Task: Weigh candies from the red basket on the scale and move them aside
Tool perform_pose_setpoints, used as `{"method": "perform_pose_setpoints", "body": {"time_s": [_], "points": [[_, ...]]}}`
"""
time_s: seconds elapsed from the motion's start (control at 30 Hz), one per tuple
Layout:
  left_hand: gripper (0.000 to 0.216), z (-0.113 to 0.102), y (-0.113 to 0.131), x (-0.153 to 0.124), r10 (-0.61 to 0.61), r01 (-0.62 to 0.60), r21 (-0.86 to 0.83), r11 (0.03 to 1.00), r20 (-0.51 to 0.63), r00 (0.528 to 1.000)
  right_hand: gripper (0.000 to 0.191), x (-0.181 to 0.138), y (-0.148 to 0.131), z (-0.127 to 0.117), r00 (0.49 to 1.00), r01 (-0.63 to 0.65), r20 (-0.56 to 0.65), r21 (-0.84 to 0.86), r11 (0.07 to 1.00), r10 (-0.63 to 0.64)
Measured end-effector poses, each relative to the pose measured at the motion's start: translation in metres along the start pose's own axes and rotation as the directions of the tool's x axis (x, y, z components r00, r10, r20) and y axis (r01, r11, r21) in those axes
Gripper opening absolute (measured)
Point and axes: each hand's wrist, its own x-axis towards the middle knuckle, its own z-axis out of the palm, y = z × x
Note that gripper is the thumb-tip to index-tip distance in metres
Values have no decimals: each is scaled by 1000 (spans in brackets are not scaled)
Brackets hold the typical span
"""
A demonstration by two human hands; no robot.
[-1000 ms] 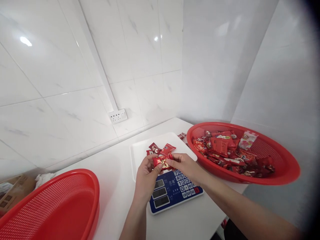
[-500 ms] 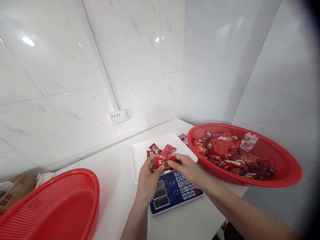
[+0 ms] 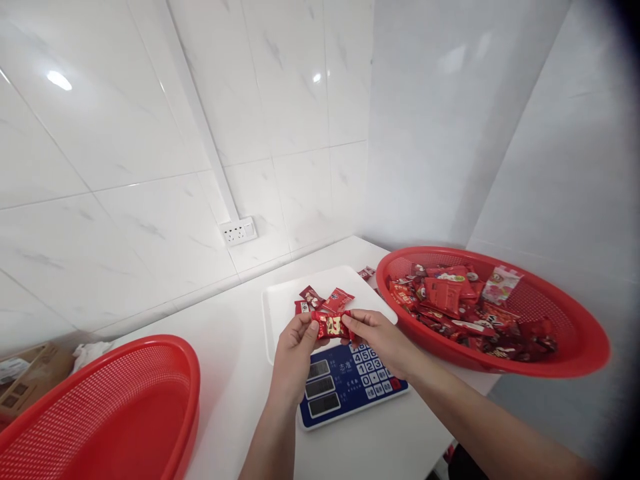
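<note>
Between both hands is a red wrapped candy point(image 3: 330, 326) with gold print, held above the front of a digital scale point(image 3: 345, 393). My left hand point(image 3: 295, 347) pinches its left end, and my right hand point(image 3: 375, 333) grips its right end. Just behind it, several red and dark red candy packets point(image 3: 338, 299) lie on the scale's white weighing tray point(image 3: 280, 303). The lower edge of the packet pile is partly hidden by the held candy and my fingers. The scale's blue panel with displays and number keys faces me below my hands.
To the right stands a red plastic basket point(image 3: 575, 333) piled with wrapped candies point(image 3: 445, 297). Another red basket point(image 3: 145, 407) is at the lower left, beside a cardboard box point(image 3: 35, 373). Packets point(image 3: 367, 273) lie behind the scale. A power socket point(image 3: 239, 231) is on the tiled wall.
The candy has been turned between my fingers, so more of its gold print faces me. My fingers have shifted outward toward its ends. The packets on the tray lie as before.
</note>
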Motion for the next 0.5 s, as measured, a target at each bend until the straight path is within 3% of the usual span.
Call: {"method": "perform_pose_setpoints", "body": {"time_s": [0.5], "points": [[20, 0, 7, -2, 35, -35, 119, 992, 6, 999, 41, -3, 1, -3, 1000, -1, 8, -47, 999, 2]]}}
